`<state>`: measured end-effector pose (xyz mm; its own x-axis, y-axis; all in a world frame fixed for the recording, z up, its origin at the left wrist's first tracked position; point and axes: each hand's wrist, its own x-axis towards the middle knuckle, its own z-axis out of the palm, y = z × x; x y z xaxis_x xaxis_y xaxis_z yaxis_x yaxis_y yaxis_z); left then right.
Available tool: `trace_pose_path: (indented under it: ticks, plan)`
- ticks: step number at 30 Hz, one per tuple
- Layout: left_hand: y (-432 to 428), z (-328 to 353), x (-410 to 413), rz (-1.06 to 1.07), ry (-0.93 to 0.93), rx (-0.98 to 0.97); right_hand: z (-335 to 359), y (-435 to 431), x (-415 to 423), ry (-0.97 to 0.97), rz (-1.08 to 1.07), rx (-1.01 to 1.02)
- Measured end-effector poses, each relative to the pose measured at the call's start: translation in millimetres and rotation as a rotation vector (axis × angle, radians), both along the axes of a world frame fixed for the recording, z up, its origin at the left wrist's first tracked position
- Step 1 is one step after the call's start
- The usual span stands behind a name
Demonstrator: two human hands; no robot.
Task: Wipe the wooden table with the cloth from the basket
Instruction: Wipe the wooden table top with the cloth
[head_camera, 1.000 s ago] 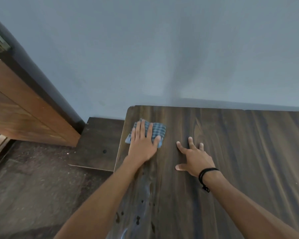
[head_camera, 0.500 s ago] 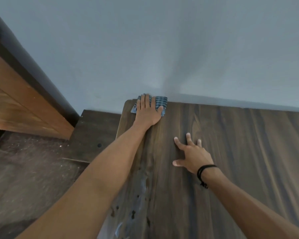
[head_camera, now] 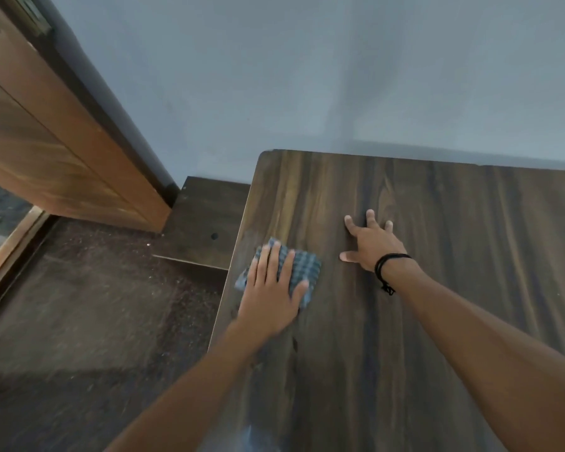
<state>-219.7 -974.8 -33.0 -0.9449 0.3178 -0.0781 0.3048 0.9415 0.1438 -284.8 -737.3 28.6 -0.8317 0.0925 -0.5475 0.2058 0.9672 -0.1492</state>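
Note:
A dark wooden table (head_camera: 437, 288) fills the right and lower part of the view, its left edge running down the middle. A folded blue checked cloth (head_camera: 302, 267) lies flat near that left edge. My left hand (head_camera: 271, 291) presses on the cloth with straight, spread fingers and covers most of it. My right hand (head_camera: 371, 244) rests flat on the bare wood to the right of the cloth, fingers spread, a black band round its wrist. No basket is in view.
A grey-blue wall (head_camera: 307, 76) stands right behind the table's far edge. A lower dark wooden surface (head_camera: 206, 223) sits left of the table's far corner. A brown wooden door (head_camera: 56, 141) leans at the left above a dark speckled floor (head_camera: 79, 321).
My left hand pushed the cloth up to the table's far left corner by the wall, then drew it back towards me along the left edge. My right hand stayed put.

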Motion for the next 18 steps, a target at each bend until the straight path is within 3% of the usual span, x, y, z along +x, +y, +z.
trace_pose_path:
  ticks: [5, 12, 14, 18]
  plan:
    - [53, 22, -106, 0.109, -0.133, 0.026, 0, 4, -2, 0.017, 0.012, 0.018]
    - [-2, -4, 62, -0.122, 0.033, 0.055, -10, 4, 0, 0.027, 0.012, 0.009]
    - [-2, -4, 37, -0.120, 0.021, 0.032, -8, 4, -4, 0.022, 0.006, 0.014]
    - [18, 20, -102, 0.038, -0.108, 0.050, -7, 6, -6, 0.022, 0.032, 0.051]
